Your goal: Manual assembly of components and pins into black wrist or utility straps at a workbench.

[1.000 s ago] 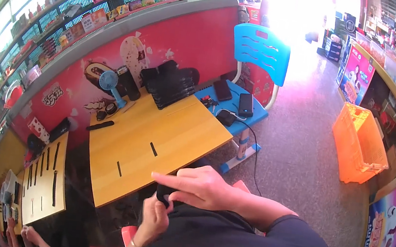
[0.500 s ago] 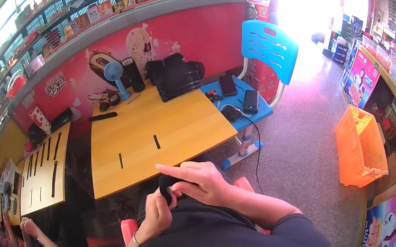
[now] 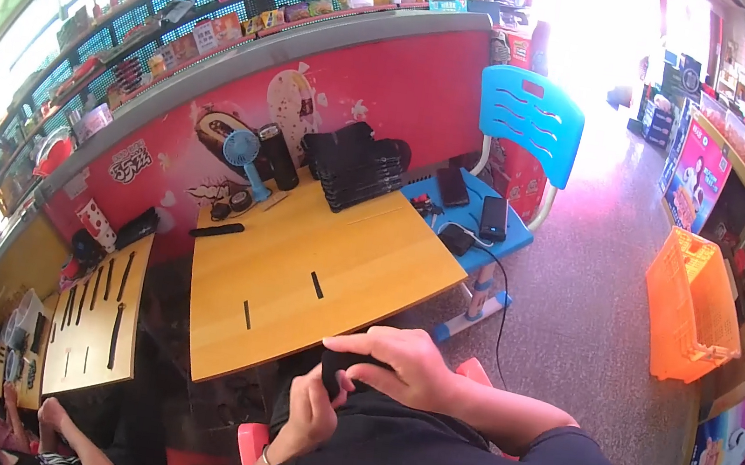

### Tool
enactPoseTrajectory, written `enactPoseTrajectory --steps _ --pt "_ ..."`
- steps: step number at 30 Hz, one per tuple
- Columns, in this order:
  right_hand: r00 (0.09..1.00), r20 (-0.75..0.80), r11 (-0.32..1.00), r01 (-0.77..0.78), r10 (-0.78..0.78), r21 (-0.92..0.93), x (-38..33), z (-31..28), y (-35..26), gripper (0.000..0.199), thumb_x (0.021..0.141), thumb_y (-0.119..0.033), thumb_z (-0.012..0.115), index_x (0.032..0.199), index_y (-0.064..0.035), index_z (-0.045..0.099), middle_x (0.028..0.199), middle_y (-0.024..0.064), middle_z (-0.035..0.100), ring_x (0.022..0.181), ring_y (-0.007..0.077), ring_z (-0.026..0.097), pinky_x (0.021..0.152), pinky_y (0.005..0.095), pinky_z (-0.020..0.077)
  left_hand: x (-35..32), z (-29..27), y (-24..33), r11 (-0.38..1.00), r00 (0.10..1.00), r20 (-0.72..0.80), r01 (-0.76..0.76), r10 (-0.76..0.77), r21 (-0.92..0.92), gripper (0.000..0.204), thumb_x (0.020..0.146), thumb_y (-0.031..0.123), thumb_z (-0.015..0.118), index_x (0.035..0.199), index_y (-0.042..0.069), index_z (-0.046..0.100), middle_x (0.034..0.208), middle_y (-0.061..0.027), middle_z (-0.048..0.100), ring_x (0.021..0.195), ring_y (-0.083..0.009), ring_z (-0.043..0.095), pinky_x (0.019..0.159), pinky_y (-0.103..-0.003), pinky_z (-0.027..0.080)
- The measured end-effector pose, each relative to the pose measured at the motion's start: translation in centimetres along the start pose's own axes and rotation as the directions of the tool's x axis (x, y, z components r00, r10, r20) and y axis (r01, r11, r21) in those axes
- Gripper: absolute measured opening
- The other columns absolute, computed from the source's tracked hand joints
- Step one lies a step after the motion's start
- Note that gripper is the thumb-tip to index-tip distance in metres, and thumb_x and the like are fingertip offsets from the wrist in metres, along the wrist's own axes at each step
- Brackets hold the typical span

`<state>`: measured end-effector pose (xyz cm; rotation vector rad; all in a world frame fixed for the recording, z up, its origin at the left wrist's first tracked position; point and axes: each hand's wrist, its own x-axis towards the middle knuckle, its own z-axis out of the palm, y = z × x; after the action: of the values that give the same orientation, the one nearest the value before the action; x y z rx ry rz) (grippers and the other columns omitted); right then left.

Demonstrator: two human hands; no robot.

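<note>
Both hands close together over the lap, just off the near edge of the table, working one small, soft-looking black piece (image 3: 333, 370). Left hand (image 3: 311, 413) pinches its lower end; thin light band (image 3: 266, 456) on that wrist. Right hand (image 3: 407, 366) comes in from the right, index finger laid along the top, thumb below, piece gripped between. Exact fold of the piece: can't tell, fingers cover much of it.

Yellow-brown wooden table (image 3: 221, 344) ahead. On it: two short, thin black strips (image 3: 317, 284) lying apart, one longer black bar (image 3: 217, 230) at the left edge, a stack of flat black pieces (image 3: 354, 169) at the far edge. Left of the stack: upright black cylinder (image 3: 280, 159), then small blue fan (image 3: 240, 151) tilted beside it.

Blue plastic chair (image 3: 531, 117) right of the table; two dark, flat rectangular devices (image 3: 494, 218) on its seat, black cable (image 3: 504, 316) running down from there. Tall orange plastic crate (image 3: 689, 312) on the floor, far right.

Lower left: pale wooden table (image 3: 106, 362) with long black strips (image 3: 115, 335) roughly parallel; another person's hand (image 3: 52, 416) at its near edge.
</note>
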<state>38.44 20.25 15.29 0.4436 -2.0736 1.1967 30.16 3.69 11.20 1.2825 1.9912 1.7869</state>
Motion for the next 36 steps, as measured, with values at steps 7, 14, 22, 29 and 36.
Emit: enactPoseTrajectory --steps 7,14,22,29,36 --pt "0.802 0.448 0.891 -0.453 0.395 0.026 -3.3 4.8 2.4 0.041 0.088 -0.024 0.063 0.117 -0.0007 0.046 0.099 0.0226 0.061 0.095 0.0411 0.060 0.078 0.0401 0.0481 3.9 -4.1 4.0 0.752 0.923 0.019 -0.326 0.385 0.573 0.026 0.092 0.014 0.044 0.075 0.005 0.061 0.057 -0.0114 0.053 0.047 -0.0302 0.051 0.049 -0.036 0.039" --pt "0.993 0.064 0.995 -0.095 0.095 -0.002 0.1 -1.0 0.2 0.032 0.089 -0.024 0.061 0.109 -0.0010 0.051 0.084 0.0194 0.062 0.082 0.0397 0.061 0.066 0.0381 0.0488 1.4 -0.8 0.6 0.942 0.990 0.048 -0.141 0.132 0.304 0.034 0.095 0.019 0.036 0.086 0.000 0.062 0.057 -0.0138 0.057 0.052 -0.0265 0.061 0.050 -0.036 0.046" --pt "0.795 0.418 0.897 -0.363 0.440 -0.254 -3.6 3.9 1.7 0.027 0.087 -0.024 0.063 0.092 -0.0010 0.049 0.077 0.0217 0.061 0.076 0.0411 0.062 0.062 0.0430 0.0479 3.3 -3.0 3.3 0.710 0.895 0.011 -0.361 0.445 0.605 0.030 0.092 0.011 0.040 0.071 0.004 0.060 0.057 -0.0101 0.056 0.050 -0.0291 0.055 0.049 -0.036 0.041" --pt "0.997 0.051 0.995 -0.060 0.064 -0.078 0.9 0.3 1.0 0.030 0.082 -0.027 0.068 0.091 -0.0021 0.053 0.074 0.0191 0.059 0.070 0.0398 0.060 0.056 0.0393 0.0461 1.5 -0.8 -0.1 0.915 0.958 -0.155 -0.173 0.243 0.365 0.030 0.095 0.015 0.034 0.084 0.000 0.058 0.059 -0.0112 0.055 0.048 -0.0250 0.053 0.047 -0.035 0.039" --pt "0.870 0.410 0.945 -0.323 0.275 0.052 -4.6 5.7 2.6 0.041 0.092 -0.042 0.051 0.097 -0.0012 0.045 0.073 0.0288 0.056 0.077 0.0494 0.054 0.063 0.0521 0.0437 3.1 -2.7 3.3 0.724 0.859 -0.062 -0.388 0.509 0.571 0.035 0.092 0.014 0.038 0.066 0.002 0.059 0.061 -0.0135 0.056 0.053 -0.0300 0.056 0.054 -0.037 0.043"
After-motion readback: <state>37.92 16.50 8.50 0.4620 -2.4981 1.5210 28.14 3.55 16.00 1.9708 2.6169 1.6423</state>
